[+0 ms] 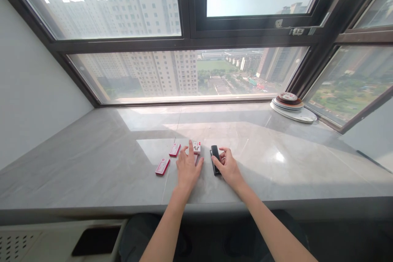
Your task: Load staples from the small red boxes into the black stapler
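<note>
On the grey countertop, a black stapler lies lengthwise away from me. My right hand grips it from the right, thumb on its top and fingers curled along its side. My left hand is spread, palm down, over a small white box with a dark picture and a red mark. Another small box shows only partly between the thumb and index finger. To the left of this hand lie two red-and-white staple boxes, one farther back and one nearer me.
A stack of plates stands at the back right corner by the window. Dark window frames border the countertop at the back and right. Below its front edge at left is a pale unit with a dark rectangular panel.
</note>
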